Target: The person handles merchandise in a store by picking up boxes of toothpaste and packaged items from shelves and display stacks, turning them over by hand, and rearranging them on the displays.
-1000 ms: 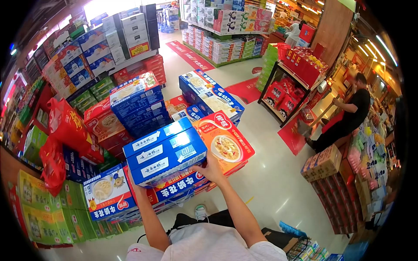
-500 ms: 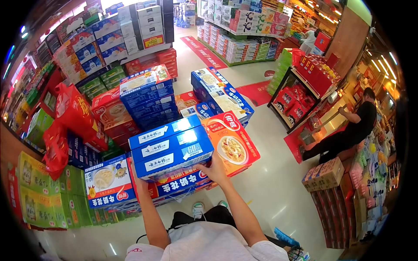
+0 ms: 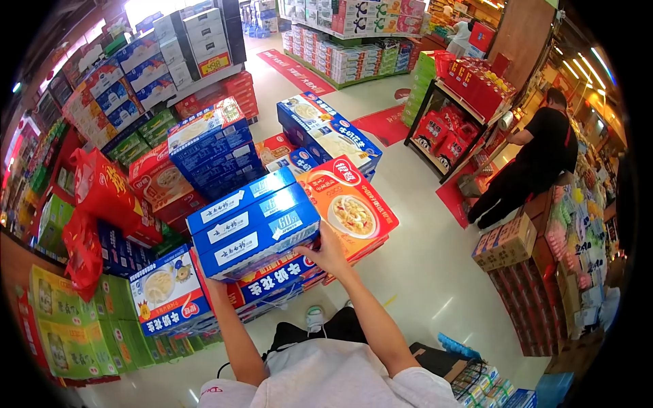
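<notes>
Clasping blue cartons (image 3: 253,226) between left hand (image 3: 215,288) and right hand (image 3: 330,257), over near red-and-blue boxes (image 3: 272,281). Could slide apart with uneven squeezing, or might knock the orange box (image 3: 348,212) just right through a careless swing.

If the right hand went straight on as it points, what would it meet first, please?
The right hand would likely meet the held blue boxes first; it seems to touch them, though depth is unclear.
</notes>
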Tool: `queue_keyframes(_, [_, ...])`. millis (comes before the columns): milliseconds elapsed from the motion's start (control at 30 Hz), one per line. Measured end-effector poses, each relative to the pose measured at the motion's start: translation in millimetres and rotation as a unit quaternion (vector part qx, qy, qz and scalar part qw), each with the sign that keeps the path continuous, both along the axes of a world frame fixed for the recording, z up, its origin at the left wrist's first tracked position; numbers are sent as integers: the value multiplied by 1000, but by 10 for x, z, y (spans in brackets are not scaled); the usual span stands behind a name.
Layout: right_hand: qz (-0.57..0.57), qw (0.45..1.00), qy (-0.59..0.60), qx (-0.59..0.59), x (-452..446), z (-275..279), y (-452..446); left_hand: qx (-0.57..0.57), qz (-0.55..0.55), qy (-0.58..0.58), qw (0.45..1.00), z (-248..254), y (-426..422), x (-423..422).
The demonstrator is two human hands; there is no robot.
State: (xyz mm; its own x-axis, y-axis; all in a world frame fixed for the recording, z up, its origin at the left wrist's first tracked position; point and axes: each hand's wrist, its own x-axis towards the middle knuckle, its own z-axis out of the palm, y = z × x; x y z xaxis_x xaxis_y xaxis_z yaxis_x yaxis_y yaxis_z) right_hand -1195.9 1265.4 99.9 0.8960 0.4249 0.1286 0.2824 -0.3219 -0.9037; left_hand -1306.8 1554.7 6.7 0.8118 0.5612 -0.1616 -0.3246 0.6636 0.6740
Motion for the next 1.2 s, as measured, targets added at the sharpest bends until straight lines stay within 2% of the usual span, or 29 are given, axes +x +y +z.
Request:
queue_keyframes(100, [-1, 999, -37, 11, 3, -32, 10, -1, -7, 0, 1000, -4, 22, 22])
queue_keyframes(333, [-6, 999, -27, 15, -16, -37, 3, -1, -16, 0, 1000, 14, 61, 59])
queue_keyframes(600, [-29, 997, -75, 19, 11, -120, 29, -1, -21, 5, 1000, -1, 87, 83])
queue_keyframes(767, [-28, 998, -55, 22, 15, -133, 30, 5, -14, 22, 1000, -29, 118, 102])
queue_keyframes(800, [-20, 998, -51, 24, 8, -129, 24, 12, -1, 30, 999, -11, 127, 98])
queue_keyframes(900, [-30, 998, -53, 9, -146, -267, -83, 79, 93, 80, 989, 520, -90, 118])
queue_keyframes(933, [-35, 998, -55, 19, -222, -280, -136, 141, 175, 109, 968, 762, -170, 121])
queue_keyframes(1000, [-38, 998, -19, 51, -411, -197, -284, 225, 258, 81, 936, 788, 38, -20])
queue_keyframes(1067, [-22, 995, 58, 74, -595, -156, -464, 306, 357, 120, 874, 1184, 28, -103])
queue_keyframes(1133, [-60, 995, 23, 70, -789, -352, -659, 351, 387, -26, 852, 1472, 0, -153])
queue_keyframes(1167, [-70, 995, 24, 65, -870, -472, -771, 352, 381, -27, 854, 1607, -62, -135])
queue_keyframes(1200, [-79, 995, 24, 59, -957, -536, -867, 397, 417, -40, 816, 1778, -225, -68])
